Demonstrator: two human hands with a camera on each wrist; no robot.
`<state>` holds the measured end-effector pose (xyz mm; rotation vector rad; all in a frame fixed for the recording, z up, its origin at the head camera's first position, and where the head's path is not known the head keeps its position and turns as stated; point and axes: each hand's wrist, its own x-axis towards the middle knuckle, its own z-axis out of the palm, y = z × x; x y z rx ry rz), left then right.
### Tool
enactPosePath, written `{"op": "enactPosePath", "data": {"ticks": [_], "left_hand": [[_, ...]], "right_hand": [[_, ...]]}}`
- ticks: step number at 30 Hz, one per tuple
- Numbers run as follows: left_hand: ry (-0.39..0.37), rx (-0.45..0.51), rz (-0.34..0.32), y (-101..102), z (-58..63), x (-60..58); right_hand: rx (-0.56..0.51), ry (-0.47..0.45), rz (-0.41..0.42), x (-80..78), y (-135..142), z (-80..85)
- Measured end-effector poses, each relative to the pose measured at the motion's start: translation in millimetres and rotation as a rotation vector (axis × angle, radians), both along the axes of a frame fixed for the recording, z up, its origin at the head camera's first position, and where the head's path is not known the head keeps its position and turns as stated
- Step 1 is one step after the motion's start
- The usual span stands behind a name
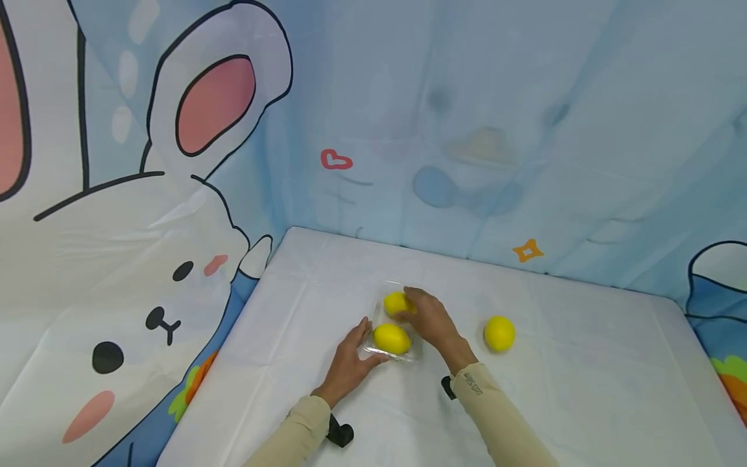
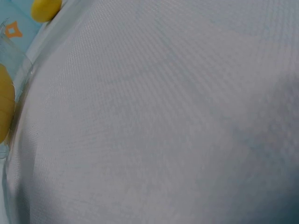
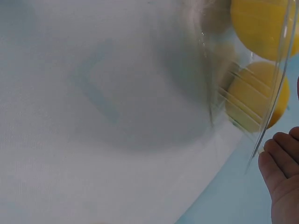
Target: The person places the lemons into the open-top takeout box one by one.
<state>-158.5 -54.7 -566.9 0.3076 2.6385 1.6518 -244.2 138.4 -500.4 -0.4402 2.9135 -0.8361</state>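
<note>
A clear plastic tray (image 1: 382, 318) lies on the white table with two yellow lemons in it. The near lemon (image 1: 391, 338) sits in the front of the tray, and its side shows in the left wrist view. My left hand (image 1: 351, 360) holds the tray's near-left corner, fingers along the left side and thumb at the front edge. At the far end, my right hand (image 1: 428, 318) grips the far lemon (image 1: 397, 303) from the right, covering part of it. The tray wall (image 3: 268, 107) shows two lemons behind it in the right wrist view.
A third lemon (image 1: 499, 334) rests on the white tablecloth (image 1: 583, 370) to the right of the tray. Blue curtain (image 1: 496, 130) with cartoon prints hangs behind and at the left. Black wrist mounts (image 1: 340, 432) show beneath the sleeves.
</note>
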Motion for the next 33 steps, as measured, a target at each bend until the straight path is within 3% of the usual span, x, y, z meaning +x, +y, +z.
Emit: {"op": "enactPosePath", "data": {"ticks": [5, 14, 22, 33], "left_hand": [[0.014, 0.007, 0.002, 0, 1.2, 0.3], [0.019, -0.008, 0.021, 1, 1.7, 1.5], [0.002, -0.016, 0.006, 0, 2.2, 2.4], [0.021, -0.116, -0.039, -4, 9.8, -3.7]], "right_hand": [[-0.037, 0.073, -0.03, 3.9, 27, 10.2], [-0.057, 0.13, -0.215, 10.2, 107, 8.0], [-0.017, 0.004, -0.297, 27.6, 146, -3.4], [0.025, -0.057, -0.303, 37.9, 160, -19.0]]}}
